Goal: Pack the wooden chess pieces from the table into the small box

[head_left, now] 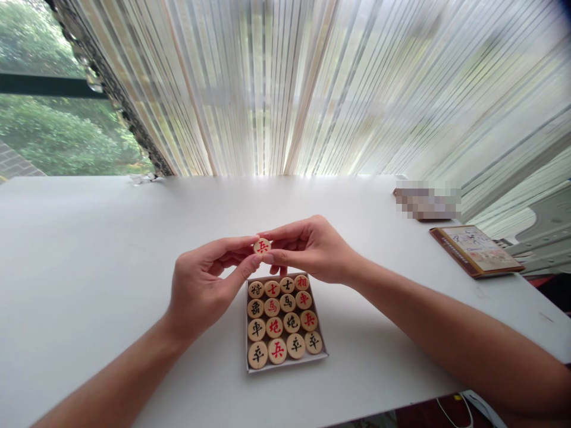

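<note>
Between both hands, just above the far edge of the box, is a round wooden Chinese chess piece (262,246) with a red character facing me. My left hand (209,270) pinches its left side between thumb and fingertips. From the right, the thumb and fingers of my right hand (307,249) close on the same piece. Below them a shallow square box (288,362) lies on the table, filled with rows of round chess pieces (274,327) marked in red or black, characters up.
The white table (111,267) runs back to a striped string curtain (276,89) at the window. Toward the right edge lies a brown-edged box or book (477,249), with a pixelated item (426,202) behind it. A grey chair (542,229) stands beyond, and a pale cable (468,410) hangs below the front edge.
</note>
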Action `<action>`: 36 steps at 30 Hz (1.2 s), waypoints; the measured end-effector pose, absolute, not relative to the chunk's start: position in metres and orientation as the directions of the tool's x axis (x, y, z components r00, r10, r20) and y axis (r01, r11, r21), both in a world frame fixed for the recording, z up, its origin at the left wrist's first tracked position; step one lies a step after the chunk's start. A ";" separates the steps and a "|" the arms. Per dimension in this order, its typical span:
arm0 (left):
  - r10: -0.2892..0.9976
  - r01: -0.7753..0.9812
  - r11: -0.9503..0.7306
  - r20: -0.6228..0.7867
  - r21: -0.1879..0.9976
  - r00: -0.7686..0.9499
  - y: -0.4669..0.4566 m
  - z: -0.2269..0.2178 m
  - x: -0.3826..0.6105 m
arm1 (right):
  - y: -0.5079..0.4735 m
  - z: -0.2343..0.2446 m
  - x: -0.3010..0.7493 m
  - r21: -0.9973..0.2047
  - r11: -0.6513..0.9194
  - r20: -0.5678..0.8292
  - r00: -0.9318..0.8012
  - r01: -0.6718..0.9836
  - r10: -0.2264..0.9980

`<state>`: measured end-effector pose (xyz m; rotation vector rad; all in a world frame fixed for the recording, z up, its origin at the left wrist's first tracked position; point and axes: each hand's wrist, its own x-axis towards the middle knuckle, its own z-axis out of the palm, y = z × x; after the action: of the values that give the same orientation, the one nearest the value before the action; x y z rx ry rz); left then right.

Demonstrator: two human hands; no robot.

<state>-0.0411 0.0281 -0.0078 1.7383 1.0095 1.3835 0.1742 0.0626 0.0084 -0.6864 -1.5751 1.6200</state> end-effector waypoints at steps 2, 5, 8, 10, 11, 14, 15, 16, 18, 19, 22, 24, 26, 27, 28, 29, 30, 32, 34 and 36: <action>0.888 0.152 -0.458 0.442 0.876 0.129 0.028 -0.008 -0.041 | 0.062 0.009 0.174 -0.987 0.056 0.132 -0.567 -0.149 0.813; 0.888 0.148 -0.458 0.443 0.877 0.127 0.028 -0.007 -0.040 | 0.062 0.010 0.175 -0.988 0.065 0.134 -0.564 -0.142 0.815; 0.884 0.136 -0.464 0.448 0.875 0.130 0.028 -0.006 -0.038 | 0.062 0.011 0.175 -0.989 0.059 0.127 -0.558 -0.138 0.820; 0.882 0.134 -0.467 0.451 0.874 0.133 0.028 -0.006 -0.038 | 0.062 0.012 0.174 -0.989 0.048 0.120 -0.555 -0.143 0.823; 0.882 0.136 -0.469 0.453 0.873 0.133 0.028 -0.006 -0.038 | 0.062 0.012 0.174 -0.988 0.042 0.117 -0.553 -0.146 0.825; 0.876 0.158 -0.480 0.462 0.863 0.140 0.028 -0.006 -0.039 | 0.062 0.011 0.173 -0.987 0.027 0.112 -0.549 -0.161 0.828; 0.871 0.168 -0.489 0.469 0.856 0.145 0.028 -0.006 -0.039 | 0.061 0.011 0.173 -0.986 0.019 0.107 -0.546 -0.164 0.831; 0.864 0.177 -0.502 0.480 0.847 0.152 0.028 -0.006 -0.040 | 0.061 0.011 0.172 -0.986 0.010 0.100 -0.543 -0.165 0.834; 0.845 0.193 -0.533 0.506 0.824 0.173 0.029 -0.007 -0.041 | 0.061 0.011 0.172 -0.987 -0.010 0.077 -0.536 -0.158 0.841; 0.835 0.200 -0.548 0.518 0.812 0.186 0.029 -0.007 -0.041 | 0.061 0.012 0.171 -0.989 -0.016 0.067 -0.531 -0.150 0.845; 0.814 0.224 -0.579 0.540 0.784 0.214 0.029 -0.009 -0.042 | 0.060 0.013 0.171 -0.992 -0.012 0.055 -0.520 -0.125 0.852; 0.810 0.232 -0.584 0.543 0.778 0.220 0.029 -0.009 -0.042 | 0.059 0.014 0.172 -0.993 -0.003 0.061 -0.517 -0.121 0.854; 0.819 0.228 -0.572 0.532 0.788 0.215 0.028 -0.008 -0.041 | 0.059 0.014 0.172 -0.993 0.004 0.066 -0.519 -0.119 0.852; 0.827 0.221 -0.560 0.522 0.799 0.208 0.028 -0.008 -0.041 | 0.059 0.014 0.172 -0.993 0.007 0.069 -0.523 -0.118 0.850; 0.837 0.213 -0.545 0.510 0.811 0.199 0.028 -0.007 -0.041 | 0.059 0.014 0.172 -0.993 0.010 0.071 -0.529 -0.117 0.846; 0.847 0.200 -0.529 0.497 0.825 0.190 0.028 -0.007 -0.040 | 0.059 0.014 0.173 -0.994 0.012 0.071 -0.536 -0.113 0.841; 0.854 0.186 -0.516 0.487 0.836 0.182 0.028 -0.006 -0.040 | 0.059 0.015 0.173 -0.994 0.013 0.071 -0.540 -0.110 0.839; 0.859 0.159 -0.507 0.482 0.847 0.173 0.029 -0.005 -0.040 | 0.059 0.016 0.173 -0.993 0.024 0.080 -0.529 -0.112 0.845; 0.860 0.146 -0.505 0.481 0.851 0.168 0.029 -0.004 -0.040 | 0.058 0.017 0.174 -0.991 0.052 0.106 -0.498 -0.120 0.860; 0.864 0.137 -0.498 0.477 0.856 0.163 0.030 -0.004 -0.040 | 0.058 0.018 0.174 -0.988 0.081 0.134 -0.477 -0.132 0.868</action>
<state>-0.0396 0.0298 -0.0041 1.7745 0.9542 1.3865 0.1738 0.0578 0.0179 -0.7612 -1.5312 1.5264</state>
